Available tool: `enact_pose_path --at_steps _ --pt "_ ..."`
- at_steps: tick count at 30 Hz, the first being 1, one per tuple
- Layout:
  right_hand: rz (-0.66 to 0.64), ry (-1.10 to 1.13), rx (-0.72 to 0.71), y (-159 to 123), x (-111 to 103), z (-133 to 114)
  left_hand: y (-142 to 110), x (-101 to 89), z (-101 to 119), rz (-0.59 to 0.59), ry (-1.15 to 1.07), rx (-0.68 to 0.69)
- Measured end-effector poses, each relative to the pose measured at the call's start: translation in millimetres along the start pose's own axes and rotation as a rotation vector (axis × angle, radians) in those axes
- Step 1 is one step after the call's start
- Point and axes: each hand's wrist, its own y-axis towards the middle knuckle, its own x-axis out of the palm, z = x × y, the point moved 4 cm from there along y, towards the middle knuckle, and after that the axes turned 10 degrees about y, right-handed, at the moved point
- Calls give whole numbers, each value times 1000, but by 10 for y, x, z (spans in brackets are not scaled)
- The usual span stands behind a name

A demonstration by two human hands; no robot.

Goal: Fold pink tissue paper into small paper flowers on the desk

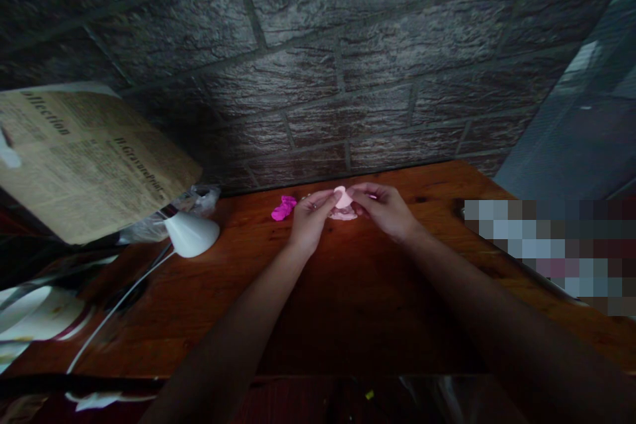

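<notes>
on inspection, the pink piece (342,197) is held up between both hands, over the far part of the wooden surface (233,291), close to the stone wall (308,99). the left hand (311,218) pinches its left edge with thumb and fingers; the right hand (390,209) pinches the right edge likewise, so neither is wide. the piece lies straight between the two, at the fingertips, and i cannot call one hand nearer. it appears flat and rounded, with no definite long axis visible from here. a pale mass (344,214) sits beneath it, between the hands; whether the two touch could not be established. as to obstructions, a magenta lump (283,208) rests just beside the left hand, on its outer side, and in my judgement limits room there; contact cannot be confirmed. farther left stand a white cone (193,236), its cord (122,298) running toward the near edge, a clear plastic bag (201,202) and a newsprint panel (89,159), all well apart from the hands. lighting is dim.
</notes>
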Motion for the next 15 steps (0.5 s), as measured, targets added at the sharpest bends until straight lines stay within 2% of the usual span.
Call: enact_pose_path --at_steps 7,15 --pt "-47 36 31 -13 29 38 18 -36 3 19 30 24" --pt "-25 71 48 -13 6 16 11 -26 -2 9 -82 -71"
